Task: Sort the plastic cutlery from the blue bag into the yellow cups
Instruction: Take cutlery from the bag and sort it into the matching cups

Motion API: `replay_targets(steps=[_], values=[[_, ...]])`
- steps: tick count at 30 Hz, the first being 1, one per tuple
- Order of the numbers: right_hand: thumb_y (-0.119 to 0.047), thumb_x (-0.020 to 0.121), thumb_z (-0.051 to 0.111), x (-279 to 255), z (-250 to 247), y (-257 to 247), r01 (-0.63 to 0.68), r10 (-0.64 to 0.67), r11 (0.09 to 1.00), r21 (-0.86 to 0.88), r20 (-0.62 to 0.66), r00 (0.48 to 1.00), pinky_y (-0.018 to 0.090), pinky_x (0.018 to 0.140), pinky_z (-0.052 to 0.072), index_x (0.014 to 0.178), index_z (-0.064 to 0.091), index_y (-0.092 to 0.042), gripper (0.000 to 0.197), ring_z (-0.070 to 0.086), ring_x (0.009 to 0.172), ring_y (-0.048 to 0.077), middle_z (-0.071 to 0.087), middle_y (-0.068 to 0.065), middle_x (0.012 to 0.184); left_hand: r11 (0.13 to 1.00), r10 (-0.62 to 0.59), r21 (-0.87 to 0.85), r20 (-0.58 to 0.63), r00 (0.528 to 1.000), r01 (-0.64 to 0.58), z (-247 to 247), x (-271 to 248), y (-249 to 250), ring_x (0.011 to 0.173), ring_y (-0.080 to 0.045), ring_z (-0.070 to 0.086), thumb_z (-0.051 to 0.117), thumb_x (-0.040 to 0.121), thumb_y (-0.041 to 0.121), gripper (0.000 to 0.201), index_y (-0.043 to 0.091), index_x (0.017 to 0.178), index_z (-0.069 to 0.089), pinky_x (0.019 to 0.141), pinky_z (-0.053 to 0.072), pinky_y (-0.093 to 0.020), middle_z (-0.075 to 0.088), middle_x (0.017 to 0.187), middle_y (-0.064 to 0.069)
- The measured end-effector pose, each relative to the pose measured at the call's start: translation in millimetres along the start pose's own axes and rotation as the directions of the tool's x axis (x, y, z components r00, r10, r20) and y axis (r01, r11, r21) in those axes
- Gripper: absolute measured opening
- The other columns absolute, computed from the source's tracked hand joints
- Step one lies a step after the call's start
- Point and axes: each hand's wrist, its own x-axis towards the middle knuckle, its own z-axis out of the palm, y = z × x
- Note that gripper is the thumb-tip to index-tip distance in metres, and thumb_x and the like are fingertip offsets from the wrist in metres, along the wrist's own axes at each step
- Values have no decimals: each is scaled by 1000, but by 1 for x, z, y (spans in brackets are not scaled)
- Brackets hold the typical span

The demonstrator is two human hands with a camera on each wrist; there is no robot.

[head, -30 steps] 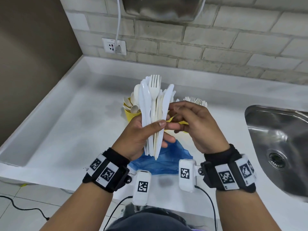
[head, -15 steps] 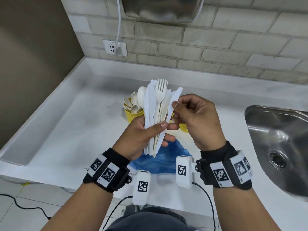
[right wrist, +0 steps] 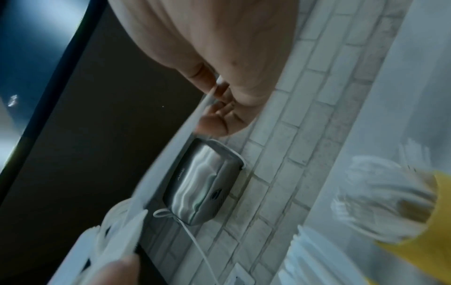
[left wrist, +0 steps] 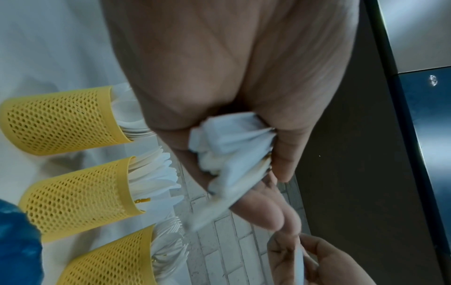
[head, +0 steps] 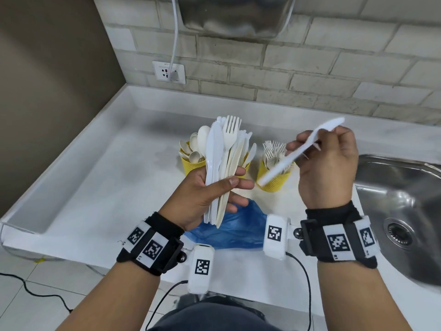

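While the left hand (head: 202,192) holds a mixed cutlery bundle (head: 223,163) upright, the head view shows the right hand (head: 327,163) pinching one white knife (head: 298,154) above the fork cup (head: 274,175); blue bag (head: 233,230) lies on the tabletop (head: 95,187). Left wrist: grip wraps the handles; three yellow cups (left wrist: 78,194) stand in line. Right wrist: blurred, fingertips (right wrist: 214,119) apparently pinch the knife.

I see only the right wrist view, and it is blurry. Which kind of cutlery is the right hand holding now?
Observer: A white knife, pinched in the right hand.
Operator: Where is the cup for knives?
Observer: It is the middle cup in a row of three yellow cups.
Operator: And what does the left hand do?
Observer: The left hand grips a bundle of mixed cutlery over the blue bag.
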Motion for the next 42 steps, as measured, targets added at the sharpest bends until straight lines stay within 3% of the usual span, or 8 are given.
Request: replay_targets(steps=[3,10,17,21,26,30,36,42], values=[[-1,98,42,1,-1,5,98,-82,976,-196,90,993,25,46,34,96,46,-12,12,43,48,21,52,10,66,1000,19,-20,-12,1000,-19,1,1,-1,75,-19,70,66,88,18,29,9,116,69,61,61,-30,74,97,-3],[-20,100,64,-29,8,22,36,253,849,-527,467,847,22,48,37,78,68,-17,22,47,48,8,60,-3,62,999,29,-37,3,1000,-28,10,2,-2,72,-17,66,67,87,15,24,9,110,69,65,64,-35,69,84,-4],[-17,99,67,-22,4,24,-47,177,915,-402,292,940,22,47,31,88,70,0,20,35,40,9,44,-9,47,999,30,-27,-53,998,-31,13,3,-7,77,-23,71,70,85,17,25,8,108,66,65,63,-34,71,87,-6],[-20,102,61,-28,2,21,-220,331,926,-308,378,864,22,43,30,104,68,-2,20,36,45,11,41,11,61,998,54,19,-72,996,-53,20,4,-9,75,-23,73,69,86,18,25,8,109,67,65,63,-34,74,86,-6],[-20,109,46,-37,4,18,-234,341,927,-292,398,852,22,45,44,101,66,-7,25,58,51,13,64,3,66,993,85,79,-35,996,-82,31,7,-12,77,-25,74,66,93,16,22,10,113,69,70,63,-36,76,88,-9],[-29,109,45,-25,-9,20,-166,253,937,-307,269,929,35,64,47,97,71,-8,35,56,65,25,62,8,78,992,86,97,-57,995,-80,37,10,-12,80,-27,75,65,96,13,21,10,116,70,69,64,-37,77,98,-7],[-28,112,35,0,-30,-9,-85,82,996,18,124,989,35,64,52,90,57,-8,38,58,59,27,56,8,63,967,122,233,-80,989,-101,46,11,-20,64,-19,68,63,99,11,11,8,106,71,63,59,-33,76,100,-4],[-14,103,56,-4,-38,-35,294,-198,902,-317,302,933,25,56,36,97,66,-11,12,37,53,9,44,-3,62,949,145,292,-66,987,-120,56,12,-27,57,-16,61,64,99,13,9,9,102,72,58,51,-29,76,97,-4]])
